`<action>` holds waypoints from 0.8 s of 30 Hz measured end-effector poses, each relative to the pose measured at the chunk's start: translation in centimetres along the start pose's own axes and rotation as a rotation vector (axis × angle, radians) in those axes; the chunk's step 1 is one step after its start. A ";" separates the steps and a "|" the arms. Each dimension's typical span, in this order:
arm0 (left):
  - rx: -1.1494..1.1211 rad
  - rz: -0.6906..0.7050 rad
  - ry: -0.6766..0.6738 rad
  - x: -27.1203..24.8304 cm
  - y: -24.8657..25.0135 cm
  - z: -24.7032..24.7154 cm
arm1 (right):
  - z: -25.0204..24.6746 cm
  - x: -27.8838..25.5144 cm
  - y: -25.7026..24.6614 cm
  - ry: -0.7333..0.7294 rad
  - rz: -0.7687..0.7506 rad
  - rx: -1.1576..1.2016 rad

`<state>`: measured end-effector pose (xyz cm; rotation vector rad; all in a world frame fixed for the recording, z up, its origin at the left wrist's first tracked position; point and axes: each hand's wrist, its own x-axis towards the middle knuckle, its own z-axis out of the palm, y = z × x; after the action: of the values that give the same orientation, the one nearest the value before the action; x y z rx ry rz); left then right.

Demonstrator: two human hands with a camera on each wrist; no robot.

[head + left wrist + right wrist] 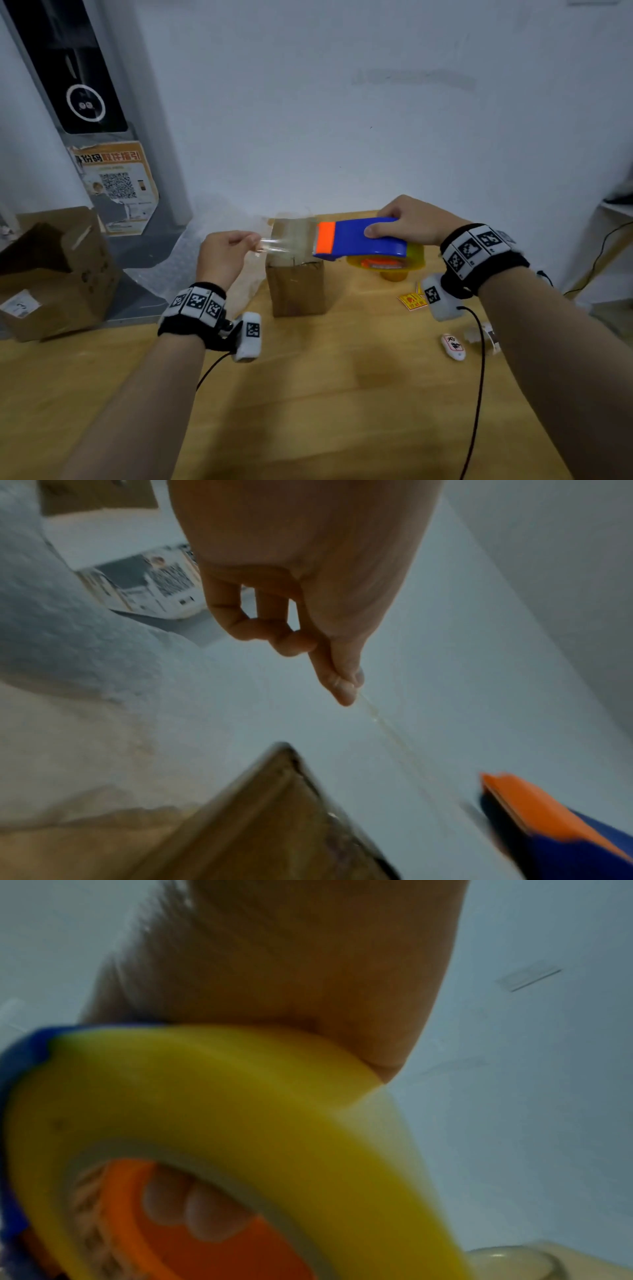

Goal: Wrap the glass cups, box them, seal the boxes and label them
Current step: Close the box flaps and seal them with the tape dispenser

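Observation:
A small upright cardboard box (pixel 296 281) stands on the wooden table (pixel 342 394). My right hand (pixel 414 219) grips a blue and orange tape dispenser (pixel 359 240) with a yellow tape roll (pixel 240 1096), held level just above the box top. A strip of clear tape (pixel 284 244) runs from the dispenser's orange end over the box to my left hand (pixel 226 253), which pinches its free end between thumb and finger. The left wrist view shows the left hand's pinch (pixel 346 685), the taut tape strip (pixel 394 737), a corner of the box (pixel 274 818) and the dispenser (pixel 548 818).
A glass cup (pixel 514 1264) stands behind the dispenser. Yellow-red label stickers (pixel 411 301) and a white oval object (pixel 452 346) lie right of the box. Bubble wrap (pixel 222 219) lies at the table's far left. A large open carton (pixel 51 274) sits left of the table.

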<state>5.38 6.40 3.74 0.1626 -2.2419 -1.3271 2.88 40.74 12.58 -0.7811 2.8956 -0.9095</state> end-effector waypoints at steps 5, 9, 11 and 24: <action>-0.024 -0.040 0.027 -1.0 -2.0 0.1 | -1.0 -0.7 2.5 -0.013 0.031 -0.011; -0.028 -0.045 0.044 -1.4 -2.8 1.2 | -0.9 -1.0 3.3 -0.034 0.052 -0.004; -0.012 -0.046 0.057 -1.6 -3.0 1.6 | -0.7 -1.2 3.5 -0.039 0.054 -0.014; 0.011 -0.007 0.197 -3.2 -4.4 2.5 | 1.0 -1.0 2.8 -0.028 0.019 -0.106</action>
<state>6.22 7.23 -2.19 0.2920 -2.0849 -1.2453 2.64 42.64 10.16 -0.7646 2.9417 -0.7424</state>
